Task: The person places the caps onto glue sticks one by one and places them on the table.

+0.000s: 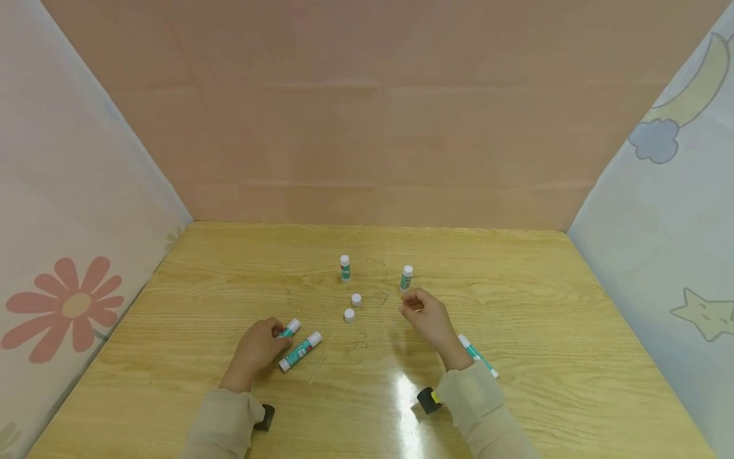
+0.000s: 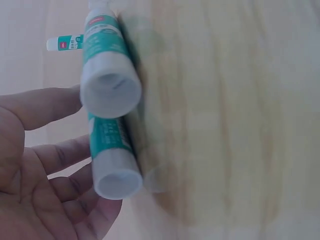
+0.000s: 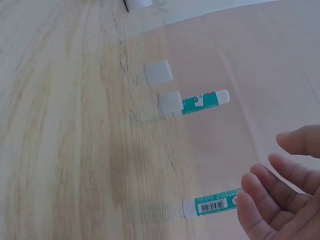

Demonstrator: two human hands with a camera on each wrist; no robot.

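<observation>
In the head view my left hand (image 1: pixel 259 350) pinches a green and white glue stick (image 1: pixel 291 327) lying on the table. A second glue stick (image 1: pixel 301 351) lies beside it, just right of the thumb. The left wrist view shows the white ends of both, the fingers partly hidden behind them. My right hand (image 1: pixel 427 319) hovers with fingers loosely bent and nothing between them. Close beyond its fingertips stands an upright glue stick (image 1: pixel 406 278), partly covered by the fingers in the right wrist view. Another glue stick (image 1: pixel 345 270) stands upright further left.
Two white caps (image 1: pixel 357 299) (image 1: pixel 349 315) sit mid-table between the hands. One more glue stick (image 1: pixel 478 357) lies beside the right forearm, partly behind the sleeve. The wooden table (image 1: pixel 550 293) meets a back wall and decorated side panels.
</observation>
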